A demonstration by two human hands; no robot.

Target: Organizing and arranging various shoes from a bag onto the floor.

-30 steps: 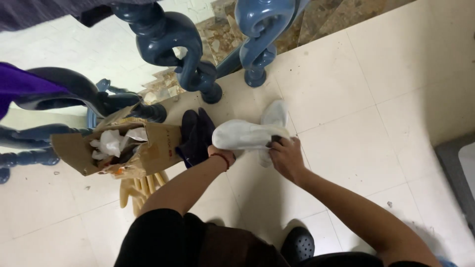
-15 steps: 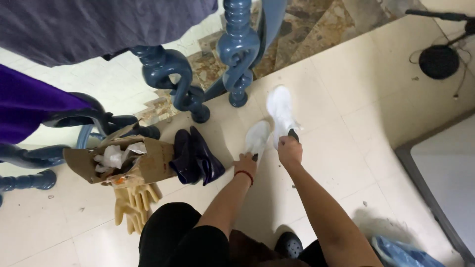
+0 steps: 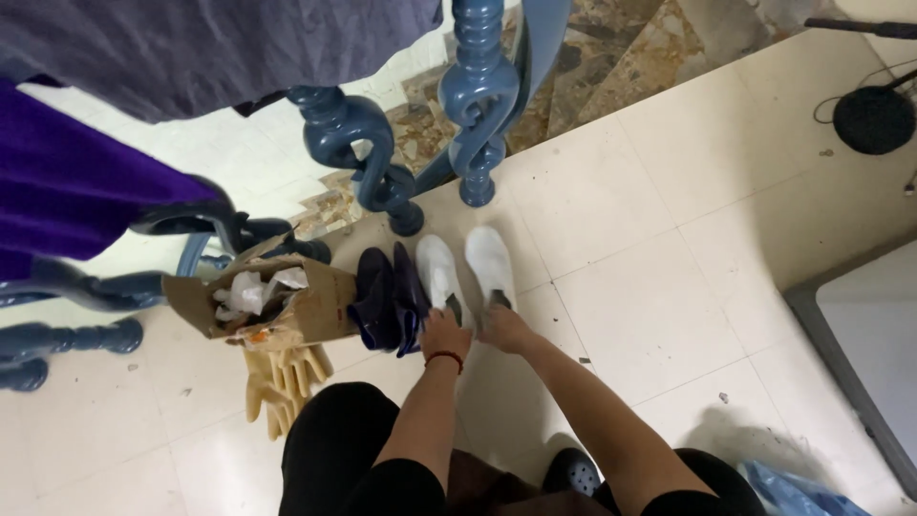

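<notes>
Two white shoes stand side by side on the pale tiled floor, toes pointing at the blue stair post. My left hand (image 3: pixel 443 333), with a red band at the wrist, grips the heel of the left white shoe (image 3: pixel 437 269). My right hand (image 3: pixel 503 326) holds the heel of the right white shoe (image 3: pixel 489 262). A pair of dark navy shoes (image 3: pixel 387 298) lies just left of them, touching the left white shoe.
A torn cardboard box (image 3: pixel 263 300) with crumpled paper lies left of the navy shoes, yellow rubber gloves (image 3: pixel 283 381) under it. Blue balusters (image 3: pixel 476 105) and stone steps rise behind. Purple and grey cloth (image 3: pixel 86 182) hangs at upper left. A black round stand base (image 3: pixel 873 118) sits at upper right.
The white shoes went from lying crossed on their sides to standing parallel and upright near the baluster. Both hands now sit at the heels. The camera has risen.
</notes>
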